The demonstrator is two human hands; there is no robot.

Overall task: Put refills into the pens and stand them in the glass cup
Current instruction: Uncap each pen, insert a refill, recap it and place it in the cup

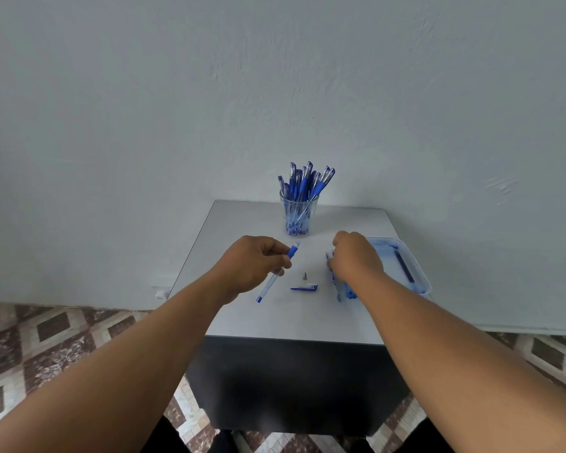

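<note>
Pen parts lie near the middle of the desk: a blue cap and, just beyond it, a small metal tip. Left hand grips a clear pen barrel with curled fingers, blue grip end pointing toward the far edge, the other end toward the front edge. Right hand is curled over a pile of loose pens; what it has hold of cannot be told. Plastic tray sits at the right edge with one dark refill inside. Glass cup stands upright near the far edge, full of blue pens.
</note>
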